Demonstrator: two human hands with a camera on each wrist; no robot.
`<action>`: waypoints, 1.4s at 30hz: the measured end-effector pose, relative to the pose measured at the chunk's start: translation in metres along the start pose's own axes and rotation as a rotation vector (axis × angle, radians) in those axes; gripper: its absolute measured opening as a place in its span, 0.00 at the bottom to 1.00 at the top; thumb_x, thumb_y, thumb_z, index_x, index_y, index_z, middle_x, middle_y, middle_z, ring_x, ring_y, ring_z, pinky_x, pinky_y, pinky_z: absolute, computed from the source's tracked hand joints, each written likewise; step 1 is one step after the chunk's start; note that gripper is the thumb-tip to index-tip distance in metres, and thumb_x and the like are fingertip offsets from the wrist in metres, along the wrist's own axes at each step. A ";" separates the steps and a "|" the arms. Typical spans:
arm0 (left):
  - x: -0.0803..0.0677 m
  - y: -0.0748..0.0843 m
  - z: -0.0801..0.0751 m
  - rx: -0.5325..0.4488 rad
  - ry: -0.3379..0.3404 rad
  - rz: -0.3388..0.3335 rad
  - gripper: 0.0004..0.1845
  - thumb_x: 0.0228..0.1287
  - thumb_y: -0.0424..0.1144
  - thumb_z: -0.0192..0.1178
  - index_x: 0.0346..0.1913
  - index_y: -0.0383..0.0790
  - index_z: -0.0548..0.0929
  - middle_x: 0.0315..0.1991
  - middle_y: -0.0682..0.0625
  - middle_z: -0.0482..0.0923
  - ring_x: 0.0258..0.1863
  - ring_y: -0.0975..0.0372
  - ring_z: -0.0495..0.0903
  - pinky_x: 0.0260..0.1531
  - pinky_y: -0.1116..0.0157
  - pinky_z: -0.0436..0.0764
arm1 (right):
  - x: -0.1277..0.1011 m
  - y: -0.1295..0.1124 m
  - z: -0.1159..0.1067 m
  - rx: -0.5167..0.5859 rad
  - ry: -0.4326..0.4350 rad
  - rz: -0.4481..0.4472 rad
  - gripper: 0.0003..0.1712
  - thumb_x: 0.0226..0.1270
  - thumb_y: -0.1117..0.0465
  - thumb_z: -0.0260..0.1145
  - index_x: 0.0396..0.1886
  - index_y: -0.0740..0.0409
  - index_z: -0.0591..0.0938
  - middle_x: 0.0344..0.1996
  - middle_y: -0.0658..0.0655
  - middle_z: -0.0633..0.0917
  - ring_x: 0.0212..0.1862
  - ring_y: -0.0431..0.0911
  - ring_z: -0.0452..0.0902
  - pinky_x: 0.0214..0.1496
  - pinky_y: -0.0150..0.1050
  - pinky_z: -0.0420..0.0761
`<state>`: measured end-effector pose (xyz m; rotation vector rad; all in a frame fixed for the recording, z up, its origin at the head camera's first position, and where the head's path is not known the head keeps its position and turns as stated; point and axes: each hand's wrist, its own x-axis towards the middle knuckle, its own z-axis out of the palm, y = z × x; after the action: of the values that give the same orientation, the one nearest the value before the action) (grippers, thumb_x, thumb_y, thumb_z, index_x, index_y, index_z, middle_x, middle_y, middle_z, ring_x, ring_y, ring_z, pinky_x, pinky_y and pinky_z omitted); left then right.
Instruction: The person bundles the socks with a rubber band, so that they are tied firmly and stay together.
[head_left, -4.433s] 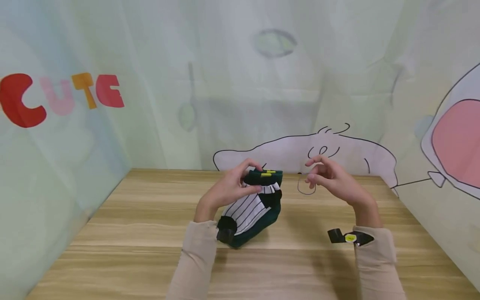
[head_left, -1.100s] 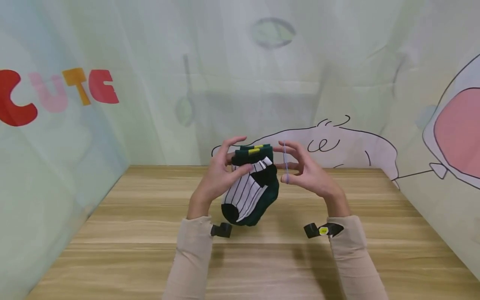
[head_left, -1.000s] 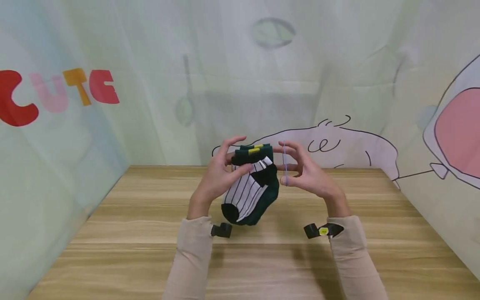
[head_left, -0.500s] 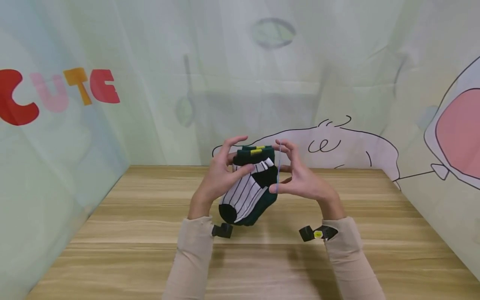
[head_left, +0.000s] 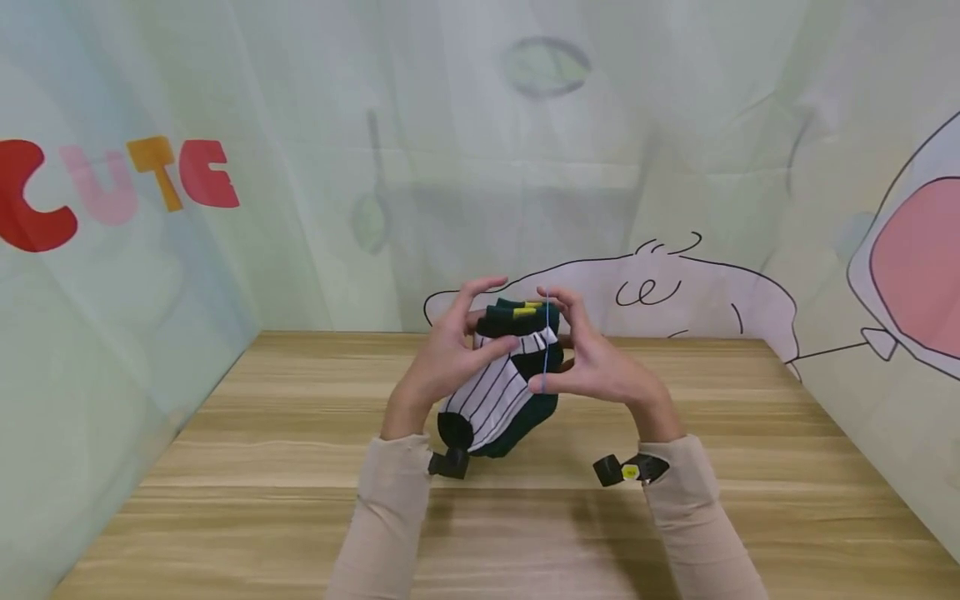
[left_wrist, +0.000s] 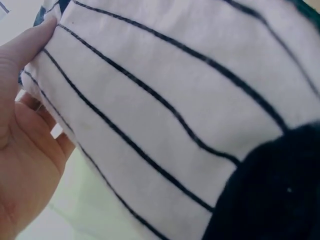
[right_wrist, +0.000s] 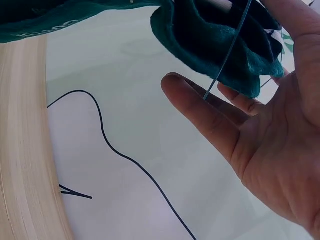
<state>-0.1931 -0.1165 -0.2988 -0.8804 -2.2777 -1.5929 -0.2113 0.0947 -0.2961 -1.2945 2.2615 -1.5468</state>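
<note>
Left hand grips a bundle of socks, held up above the wooden table near its middle, thumb across the white striped side, fingers curled behind the dark green cuffs. The left wrist view is filled by the white knit with thin black lines and a black toe patch; the thumb presses its upper left edge.

Right hand sits just right of the bundle, touching it. A thin blue rubber band is stretched upright between its fingers, lying against the right end of the socks. In the right wrist view the band runs taut from the index finger up past the green cuff fold; palm open toward the camera, fingers spread to hold the band's tension. Whether the band already encircles the bundle cannot be told; the hand hides the far side.

Around: the tabletop runs left to right with light wood grain. Beige sleeves cover both forearms, each with a small black wrist mount. A pale cloth backdrop walls the far and side edges; a black-outlined cartoon figure is directly behind the hands, coloured letters on the left panel, a pink shape far right.
</note>
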 end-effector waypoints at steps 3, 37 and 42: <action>0.001 0.001 0.002 -0.021 -0.020 0.001 0.35 0.56 0.35 0.60 0.63 0.56 0.56 0.41 0.46 0.80 0.32 0.59 0.78 0.28 0.63 0.79 | 0.000 0.000 0.000 -0.021 -0.001 -0.009 0.54 0.47 0.69 0.69 0.64 0.49 0.42 0.64 0.53 0.53 0.51 0.56 0.70 0.40 0.44 0.78; 0.001 0.007 0.011 0.024 -0.170 -0.040 0.37 0.51 0.33 0.64 0.62 0.49 0.56 0.34 0.47 0.81 0.32 0.64 0.80 0.32 0.64 0.77 | 0.001 -0.004 0.003 -0.171 -0.008 0.000 0.43 0.47 0.63 0.71 0.60 0.51 0.57 0.56 0.57 0.66 0.47 0.48 0.73 0.44 0.40 0.76; 0.002 0.006 0.014 0.081 -0.193 0.015 0.33 0.51 0.33 0.64 0.59 0.45 0.60 0.42 0.48 0.77 0.33 0.64 0.77 0.29 0.66 0.77 | 0.002 -0.005 0.006 -0.235 -0.015 -0.012 0.39 0.47 0.60 0.71 0.58 0.50 0.63 0.52 0.53 0.69 0.46 0.47 0.72 0.45 0.41 0.74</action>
<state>-0.1891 -0.1019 -0.2989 -1.0688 -2.4389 -1.4551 -0.2062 0.0889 -0.2941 -1.3696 2.4905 -1.3004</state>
